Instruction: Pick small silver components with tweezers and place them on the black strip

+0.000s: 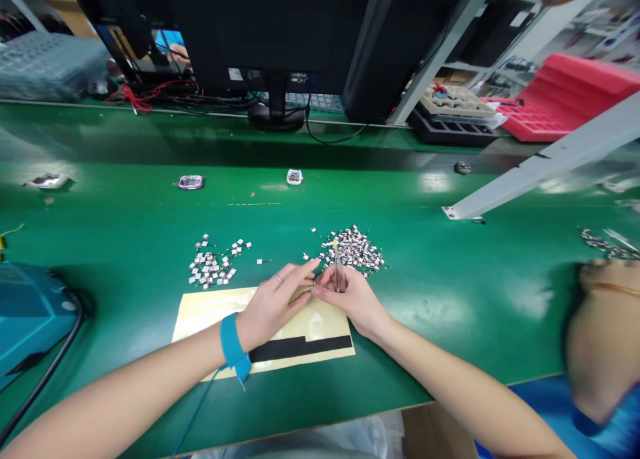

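Our two hands meet over a yellow sheet (215,305).
Our right hand (357,299) holds a slim tool (339,262), our left hand (280,295) close by; just beyond them, small white parts (353,247) lie heaped on the green worktop (425,279).

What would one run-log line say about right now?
left hand: over yellow sheet | right hand: holding slim pen-like tool | hands: fingertips close together | small white parts: two clusters beyond sheet

A green workbench (480,279) runs below a black monitor (270,32) and pale metal struts (545,159)
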`<action>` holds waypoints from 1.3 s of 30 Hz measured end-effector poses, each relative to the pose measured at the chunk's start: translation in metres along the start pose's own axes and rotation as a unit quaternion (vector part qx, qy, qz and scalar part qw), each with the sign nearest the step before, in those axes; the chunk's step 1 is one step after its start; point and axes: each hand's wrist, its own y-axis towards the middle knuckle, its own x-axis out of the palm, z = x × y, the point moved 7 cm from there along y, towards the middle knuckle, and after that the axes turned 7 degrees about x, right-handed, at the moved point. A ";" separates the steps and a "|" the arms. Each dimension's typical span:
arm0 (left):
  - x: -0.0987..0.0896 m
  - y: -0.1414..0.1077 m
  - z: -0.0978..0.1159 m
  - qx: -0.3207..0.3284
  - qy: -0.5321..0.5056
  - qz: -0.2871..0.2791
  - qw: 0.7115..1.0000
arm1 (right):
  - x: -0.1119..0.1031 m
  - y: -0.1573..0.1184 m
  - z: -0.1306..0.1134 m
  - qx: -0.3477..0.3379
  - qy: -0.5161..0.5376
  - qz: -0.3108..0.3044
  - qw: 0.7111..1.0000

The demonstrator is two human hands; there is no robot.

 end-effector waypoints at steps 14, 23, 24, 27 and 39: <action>-0.022 0.004 -0.066 -0.180 0.230 -0.344 0.893 | 0.002 -0.025 -0.030 -0.183 -0.349 -0.056 0.917; -0.018 0.008 -0.056 -0.175 0.275 -0.362 0.873 | 0.065 -0.067 -0.011 -0.263 -0.580 -0.125 0.761; -0.018 0.009 -0.055 -0.174 0.281 -0.366 0.870 | 0.067 -0.070 -0.010 -0.270 -0.593 -0.120 0.749; -0.021 0.011 -0.051 -0.172 0.299 -0.373 0.861 | 0.071 -0.074 -0.009 -0.282 -0.615 -0.101 0.729; -0.023 0.007 -0.060 -0.140 0.220 -0.291 0.920 | 0.064 -0.064 -0.004 -0.201 -0.644 -0.091 0.733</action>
